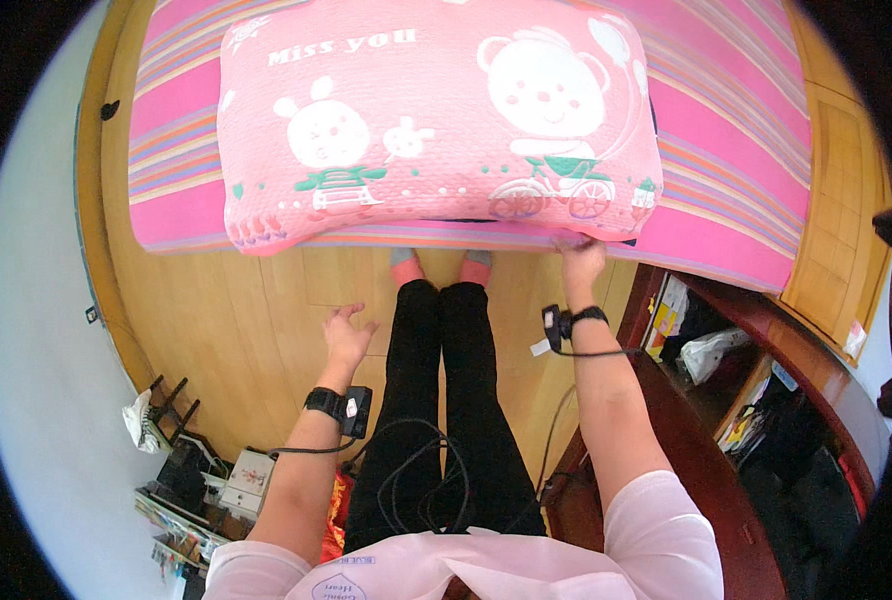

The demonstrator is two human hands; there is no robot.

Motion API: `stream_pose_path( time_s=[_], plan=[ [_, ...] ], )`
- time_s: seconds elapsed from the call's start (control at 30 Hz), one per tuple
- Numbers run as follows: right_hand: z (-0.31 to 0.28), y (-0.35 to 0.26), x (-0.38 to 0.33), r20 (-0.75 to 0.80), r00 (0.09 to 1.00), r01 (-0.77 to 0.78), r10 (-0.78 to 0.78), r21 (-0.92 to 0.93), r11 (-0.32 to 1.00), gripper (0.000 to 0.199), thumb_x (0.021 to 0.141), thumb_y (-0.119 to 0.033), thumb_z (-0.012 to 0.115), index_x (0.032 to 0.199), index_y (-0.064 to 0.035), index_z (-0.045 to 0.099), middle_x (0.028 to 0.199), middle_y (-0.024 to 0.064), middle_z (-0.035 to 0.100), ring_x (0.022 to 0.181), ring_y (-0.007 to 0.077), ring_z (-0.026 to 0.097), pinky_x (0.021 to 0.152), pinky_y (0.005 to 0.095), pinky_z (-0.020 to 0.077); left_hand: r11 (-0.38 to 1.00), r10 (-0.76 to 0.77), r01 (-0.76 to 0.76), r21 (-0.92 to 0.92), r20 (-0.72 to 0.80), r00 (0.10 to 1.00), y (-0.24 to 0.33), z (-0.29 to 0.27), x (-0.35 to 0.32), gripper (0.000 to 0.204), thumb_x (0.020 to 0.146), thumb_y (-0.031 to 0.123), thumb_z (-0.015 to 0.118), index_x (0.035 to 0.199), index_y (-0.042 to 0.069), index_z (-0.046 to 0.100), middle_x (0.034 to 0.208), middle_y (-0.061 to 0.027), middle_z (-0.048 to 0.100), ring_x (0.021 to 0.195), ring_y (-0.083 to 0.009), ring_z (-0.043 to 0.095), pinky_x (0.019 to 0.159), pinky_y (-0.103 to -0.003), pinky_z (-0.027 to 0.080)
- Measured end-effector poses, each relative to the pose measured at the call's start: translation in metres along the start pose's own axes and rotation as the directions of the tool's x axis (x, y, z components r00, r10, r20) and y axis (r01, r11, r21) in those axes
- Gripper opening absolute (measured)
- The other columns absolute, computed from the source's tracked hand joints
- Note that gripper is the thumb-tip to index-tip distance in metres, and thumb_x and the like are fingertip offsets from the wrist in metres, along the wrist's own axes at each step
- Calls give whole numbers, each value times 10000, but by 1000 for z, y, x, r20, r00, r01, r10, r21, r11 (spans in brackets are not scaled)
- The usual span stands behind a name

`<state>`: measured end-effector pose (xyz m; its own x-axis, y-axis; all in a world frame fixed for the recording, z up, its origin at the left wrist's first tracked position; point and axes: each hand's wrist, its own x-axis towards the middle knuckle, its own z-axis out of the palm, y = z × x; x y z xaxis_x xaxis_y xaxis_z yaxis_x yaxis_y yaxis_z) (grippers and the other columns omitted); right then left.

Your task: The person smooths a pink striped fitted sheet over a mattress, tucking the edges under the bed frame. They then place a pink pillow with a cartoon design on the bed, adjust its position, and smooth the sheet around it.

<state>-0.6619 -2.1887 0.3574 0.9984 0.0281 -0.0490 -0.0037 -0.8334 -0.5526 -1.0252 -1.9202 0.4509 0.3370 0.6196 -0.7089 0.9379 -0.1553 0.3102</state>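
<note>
A pink pillow [426,130] with white cartoon bears, rabbits and a bicycle lies across a bed with a pink striped sheet [726,180]. My right hand [583,264] is at the pillow's near edge, close to its right corner; its fingers are closed on the edge and partly hidden there. A strip of something dark shows under the pillow beside that hand. Held over the floor short of the bed, my left hand [348,336] has its fingers apart and nothing in it. Each wrist wears a black strap with a small cabled device.
Dark red wooden shelving [666,420] with bags and papers stands at the right, near a light wood panel [846,200]. A white wall [56,300] runs along the left. Boxes and clutter [246,480] sit lower left. Black cables hang before my legs.
</note>
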Motion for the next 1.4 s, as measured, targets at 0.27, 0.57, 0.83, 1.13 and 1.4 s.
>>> stream_pose_path(
  time_s=[0.27, 0.57, 0.83, 1.13, 1.4],
  plan=[
    [-13, 81, -37, 703, 711, 575, -26, -560, 596, 230, 835, -304, 657, 814, -108, 775, 716, 86, 693, 727, 315, 691, 596, 476, 509, 993, -94, 97, -72, 49, 994, -11, -15, -5, 486, 733, 297, 846, 1166, 121, 716, 1221, -202, 666, 1224, -357, 563, 1066, -453, 424],
    [-119, 116, -77, 673, 541, 266, 504, -706, 657, 381, 790, -361, 779, 1024, -61, 763, 1080, 192, 724, 1039, 363, 687, 867, 446, 554, 957, 191, -149, 247, -155, 969, 41, -15, 14, 456, 749, 251, 803, 1172, 106, 712, 1196, -192, 662, 1188, -379, 560, 1092, -477, 368],
    [-20, -73, -27, 632, 707, 455, -317, -63, 888, 497, 795, -29, 678, 1287, -65, 621, 1264, 276, 574, 1228, 449, 530, 1004, 512, 465, 705, 694, -682, 195, 7, 720, 159, 25, 51, 602, 773, 221, 756, 1344, 115, 597, 1406, -182, 541, 1338, -407, 451, 1156, -555, 315],
    [-48, -45, -72, 928, 328, 757, -176, -146, 637, 365, 824, -162, 695, 1175, -59, 687, 1383, 297, 483, 1221, 435, 535, 1007, 472, 479, 954, -175, 181, 239, -47, 983, -60, -44, 96, 441, 900, 174, 573, 1331, 82, 575, 1028, -214, 720, 952, -398, 698, 803, -504, 559],
    [-88, -93, -28, 681, 699, 428, -216, -157, 890, 196, 884, -145, 694, 1045, -35, 716, 1016, 201, 685, 1001, 383, 647, 888, 428, 502, 949, -171, 13, -314, -480, 860, -104, -138, 69, 495, 933, 347, 678, 1259, -23, 630, 1052, -235, 722, 998, -331, 698, 873, -404, 541]
  ],
)
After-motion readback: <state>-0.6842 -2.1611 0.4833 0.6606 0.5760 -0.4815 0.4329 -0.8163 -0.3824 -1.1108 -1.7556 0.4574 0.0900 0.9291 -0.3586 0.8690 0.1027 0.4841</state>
